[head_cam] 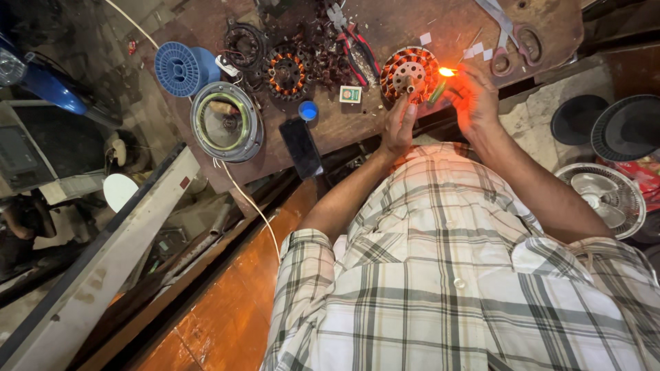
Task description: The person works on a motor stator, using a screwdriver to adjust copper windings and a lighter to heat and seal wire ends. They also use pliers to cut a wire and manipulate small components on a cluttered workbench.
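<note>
My left hand (399,127) reaches up to a round motor stator (405,67) with copper windings lying on the brown workbench (412,24). Its fingertips pinch something small at the stator's near edge; I cannot tell what. My right hand (476,103) is just right of the stator and holds a green lighter (436,90). The lighter's flame (447,71) burns close to the left fingertips and casts an orange glow on the right hand. Both forearms come out of a plaid shirt that fills the lower frame.
On the bench lie a second stator (287,72), red-handled pliers (357,48), scissors (512,38), a small box (350,94), a blue cap (309,110), a black phone (301,148), a round motor housing (227,121) and a blue spool (180,69). Fan parts (608,192) sit at the right.
</note>
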